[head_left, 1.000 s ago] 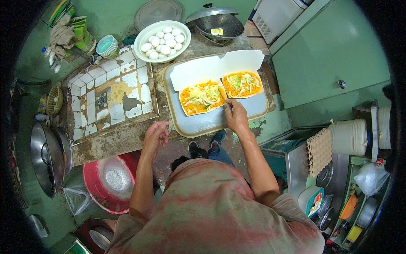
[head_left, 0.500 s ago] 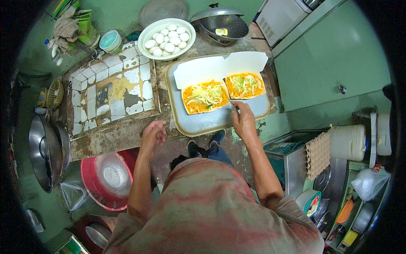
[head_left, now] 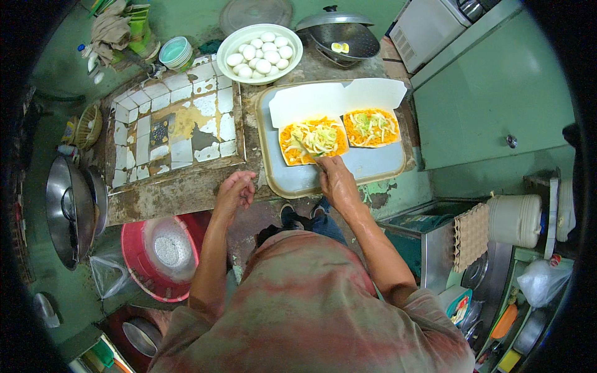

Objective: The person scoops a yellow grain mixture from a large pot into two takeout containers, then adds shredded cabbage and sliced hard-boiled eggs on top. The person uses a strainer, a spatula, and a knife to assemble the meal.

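Two white paper food boxes stand side by side on a grey-blue tray (head_left: 294,181) with a tan rim, their lids folded up behind them. The left food box (head_left: 301,159) and the right food box (head_left: 372,145) hold orange food topped with pale green shreds like cabbage. My right hand (head_left: 339,183) is at the near edge of the left box, fingertips pinched together against the shreds; whatever lies between them is too small to make out. Just left of the tray, over the counter's front edge, my left hand (head_left: 235,190) hovers with loosely curled, parted fingers and nothing in it.
A bowl of white eggs (head_left: 296,54) stands behind the tray, beside a dark pan (head_left: 348,46) with a halved egg and tilted lid. Left lies a worn tiled basin (head_left: 142,140). Below are a red tub (head_left: 134,261) and a metal-sided cabinet (head_left: 435,255).
My right hand has moved left, from between the two boxes to the near edge of the left box. The whole view has shifted slightly; my left hand stays beside the tray.
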A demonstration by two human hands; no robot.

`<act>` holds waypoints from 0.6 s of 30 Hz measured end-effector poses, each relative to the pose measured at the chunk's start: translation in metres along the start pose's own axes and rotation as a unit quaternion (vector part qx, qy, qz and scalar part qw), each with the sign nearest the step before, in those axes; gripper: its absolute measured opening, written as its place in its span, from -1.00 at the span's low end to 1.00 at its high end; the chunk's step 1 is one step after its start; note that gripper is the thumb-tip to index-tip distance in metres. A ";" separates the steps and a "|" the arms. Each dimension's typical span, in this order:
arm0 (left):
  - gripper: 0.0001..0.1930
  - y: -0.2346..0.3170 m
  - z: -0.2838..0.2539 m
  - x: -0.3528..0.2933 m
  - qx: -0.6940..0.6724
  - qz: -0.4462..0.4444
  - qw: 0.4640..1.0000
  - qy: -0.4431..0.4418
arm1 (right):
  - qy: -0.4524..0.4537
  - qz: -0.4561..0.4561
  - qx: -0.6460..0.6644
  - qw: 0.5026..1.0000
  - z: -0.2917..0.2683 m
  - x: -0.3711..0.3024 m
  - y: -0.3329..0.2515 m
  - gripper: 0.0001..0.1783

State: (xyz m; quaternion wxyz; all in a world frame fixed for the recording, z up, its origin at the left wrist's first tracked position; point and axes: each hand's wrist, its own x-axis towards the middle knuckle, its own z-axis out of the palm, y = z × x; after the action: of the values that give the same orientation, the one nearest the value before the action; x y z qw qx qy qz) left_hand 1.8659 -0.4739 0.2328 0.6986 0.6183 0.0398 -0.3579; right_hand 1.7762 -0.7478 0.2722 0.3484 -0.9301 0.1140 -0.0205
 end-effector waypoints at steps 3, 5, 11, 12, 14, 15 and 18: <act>-0.72 -0.003 -0.002 -0.002 -0.007 0.004 1.000 0.010 | 0.031 -0.012 0.004 0.999 0.006 -0.002 0.003 -0.62; -0.73 -0.005 -0.004 -0.005 -0.011 -0.008 1.000 0.026 | 0.030 -0.018 0.002 0.999 0.009 -0.003 0.005 -0.63; -0.73 -0.009 -0.005 -0.004 -0.021 -0.008 1.000 0.018 | 0.066 -0.039 0.015 0.997 0.009 -0.002 0.004 -0.64; -0.72 -0.009 -0.005 -0.004 -0.023 -0.002 1.000 0.010 | 0.075 -0.020 0.023 0.997 0.004 -0.002 0.006 -0.65; -0.71 -0.007 -0.004 -0.003 -0.017 -0.009 1.000 0.016 | 0.066 0.002 0.006 0.998 -0.006 0.001 0.011 -0.66; -0.71 -0.006 -0.003 -0.003 -0.022 -0.002 1.000 0.004 | 0.047 0.006 -0.019 0.999 -0.012 0.003 0.013 -0.66; -0.71 -0.001 0.000 -0.002 -0.012 -0.004 1.000 -0.002 | 0.037 -0.011 -0.075 0.996 -0.027 0.010 0.014 -0.69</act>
State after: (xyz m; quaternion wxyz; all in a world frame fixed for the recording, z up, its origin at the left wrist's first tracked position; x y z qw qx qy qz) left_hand 1.8637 -0.4730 0.2327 0.7047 0.6087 0.0451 -0.3618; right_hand 1.7800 -0.7778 0.2835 0.2726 -0.9536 0.1175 -0.0502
